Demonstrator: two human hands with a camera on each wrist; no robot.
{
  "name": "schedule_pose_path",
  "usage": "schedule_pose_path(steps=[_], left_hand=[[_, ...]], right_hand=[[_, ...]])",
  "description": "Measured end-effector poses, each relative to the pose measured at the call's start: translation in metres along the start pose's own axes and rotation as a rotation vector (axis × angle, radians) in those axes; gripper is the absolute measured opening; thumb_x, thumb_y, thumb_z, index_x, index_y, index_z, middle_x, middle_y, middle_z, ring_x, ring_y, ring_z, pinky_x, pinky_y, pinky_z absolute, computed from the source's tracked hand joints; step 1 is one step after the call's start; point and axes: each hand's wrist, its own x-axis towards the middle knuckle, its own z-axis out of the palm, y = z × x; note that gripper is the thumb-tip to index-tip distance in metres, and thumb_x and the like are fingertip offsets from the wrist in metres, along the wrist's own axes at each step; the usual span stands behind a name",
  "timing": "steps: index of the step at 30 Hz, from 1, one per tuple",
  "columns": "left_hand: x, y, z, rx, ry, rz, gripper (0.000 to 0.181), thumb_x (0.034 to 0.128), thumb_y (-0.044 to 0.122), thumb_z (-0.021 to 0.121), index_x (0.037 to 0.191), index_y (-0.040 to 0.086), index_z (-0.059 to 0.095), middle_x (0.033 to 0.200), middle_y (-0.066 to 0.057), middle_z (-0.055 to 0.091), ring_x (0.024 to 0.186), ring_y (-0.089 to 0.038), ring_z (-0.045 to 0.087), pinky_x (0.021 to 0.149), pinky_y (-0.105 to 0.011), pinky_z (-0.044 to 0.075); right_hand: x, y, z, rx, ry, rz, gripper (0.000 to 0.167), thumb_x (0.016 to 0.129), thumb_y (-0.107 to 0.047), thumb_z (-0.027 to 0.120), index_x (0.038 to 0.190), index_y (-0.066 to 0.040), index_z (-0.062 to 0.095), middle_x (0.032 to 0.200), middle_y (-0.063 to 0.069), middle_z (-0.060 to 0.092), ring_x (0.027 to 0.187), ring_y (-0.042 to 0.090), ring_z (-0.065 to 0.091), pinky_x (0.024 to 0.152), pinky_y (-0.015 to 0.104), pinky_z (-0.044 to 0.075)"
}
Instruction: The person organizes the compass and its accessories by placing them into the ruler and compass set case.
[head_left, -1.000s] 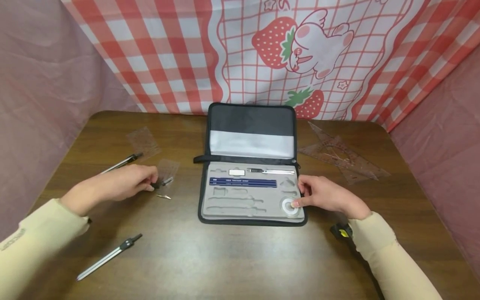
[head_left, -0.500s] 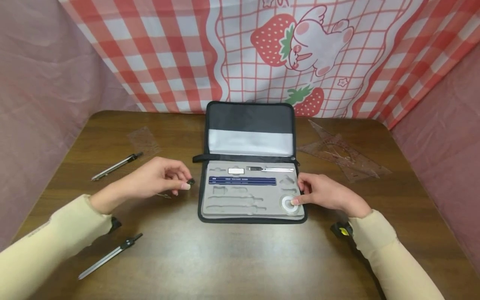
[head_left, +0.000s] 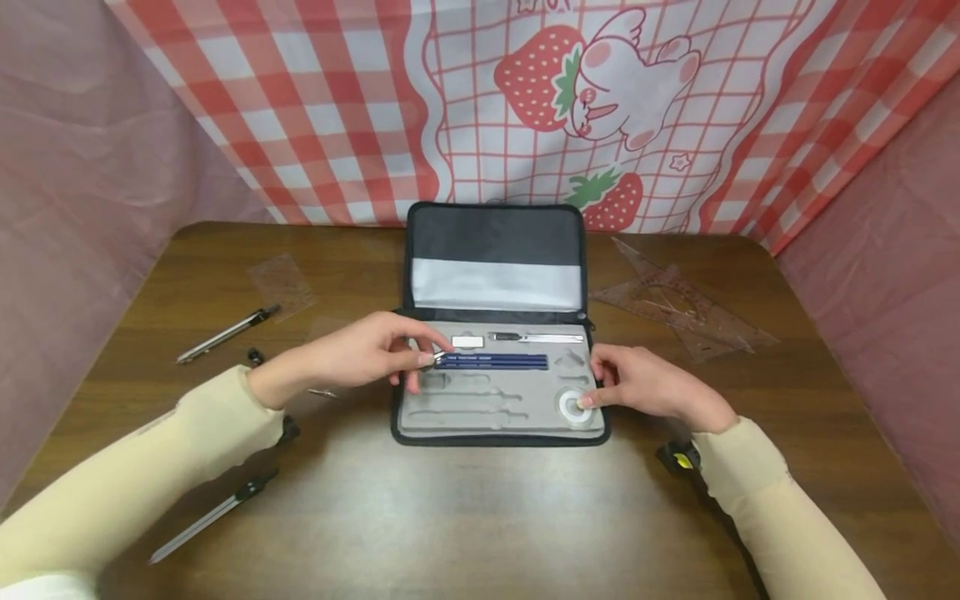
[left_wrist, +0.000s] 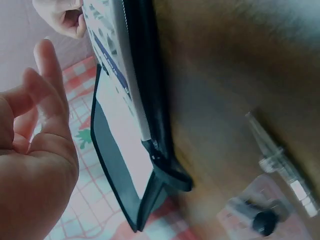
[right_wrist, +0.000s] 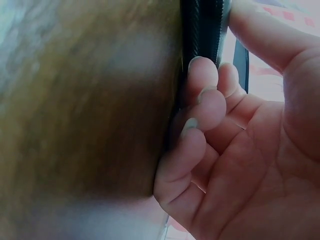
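Observation:
A zip case (head_left: 495, 432) with a grey molded tray lies open on the table. My left hand (head_left: 360, 354) is over the tray's left side, pinching a small silver piece (head_left: 438, 358) between thumb and fingers beside the blue pencils (head_left: 498, 362). The fingers partly hide this piece, so its kind is unclear. My right hand (head_left: 648, 385) grips the case's right edge, its thumb by a round white tape-like roll (head_left: 572, 408). In the right wrist view, its curled fingers (right_wrist: 200, 110) lie against the case's side. An eraser-like white block (head_left: 468, 342) and a silver drawing tool (head_left: 536, 338) sit in tray slots.
Left of the case lie two compasses (head_left: 206, 517), a small pointed metal piece (head_left: 322, 392) and a small black-capped cylinder (left_wrist: 250, 217). A clear template (head_left: 281, 283) lies at back left. Transparent set squares (head_left: 675, 304) lie at right. Checked cloth (head_left: 330, 108) hangs behind.
My left hand has picked up the small piece from the table at left and carried it right, over the tray. My right hand has stayed on the case's edge.

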Motion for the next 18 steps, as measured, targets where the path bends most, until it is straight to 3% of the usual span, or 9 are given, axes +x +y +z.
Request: schedule_pose_path(steps=[5, 10, 15, 18], left_hand=[[0.01, 0.004, 0.003, 0.11, 0.012, 0.045, 0.022, 0.0989, 0.013, 0.063, 0.121, 0.01, 0.066, 0.076, -0.001, 0.067, 0.067, -0.027, 0.066, 0.056, -0.03, 0.046], [0.025, 0.004, 0.011, 0.227, 0.066, 0.136, 0.013, 0.0911, 0.014, 0.073, 0.099, 0.01, 0.063, 0.075, 0.006, 0.067, 0.064, -0.012, 0.067, 0.059, -0.029, 0.053], [0.037, 0.008, 0.02, 0.262, 0.116, 0.129, 0.014, 0.0896, 0.017, 0.076, 0.101, 0.012, 0.071, 0.075, 0.009, 0.068, 0.064, -0.009, 0.065, 0.061, -0.029, 0.052], [0.043, 0.01, 0.024, 0.265, 0.168, 0.108, 0.009, 0.0871, 0.018, 0.079, 0.094, 0.014, 0.074, 0.073, 0.01, 0.068, 0.065, -0.008, 0.065, 0.061, -0.029, 0.052]], right_hand=[[-0.001, -0.001, -0.001, 0.004, -0.001, -0.006, 0.043, 0.081, -0.04, 0.082, 0.091, -0.012, 0.051, 0.073, 0.002, 0.049, 0.068, 0.019, 0.048, 0.06, 0.031, 0.036], [0.0, -0.001, 0.0, 0.01, -0.005, -0.006, 0.042, 0.081, -0.04, 0.082, 0.091, -0.012, 0.051, 0.074, 0.002, 0.049, 0.069, 0.019, 0.048, 0.06, 0.031, 0.036], [-0.001, -0.002, 0.0, 0.021, -0.006, -0.01, 0.042, 0.081, -0.039, 0.082, 0.092, -0.011, 0.051, 0.075, 0.002, 0.05, 0.07, 0.02, 0.048, 0.061, 0.031, 0.036], [-0.001, -0.002, 0.0, 0.022, -0.006, -0.008, 0.042, 0.082, -0.039, 0.081, 0.092, -0.011, 0.052, 0.075, 0.002, 0.05, 0.07, 0.02, 0.048, 0.061, 0.031, 0.037]])
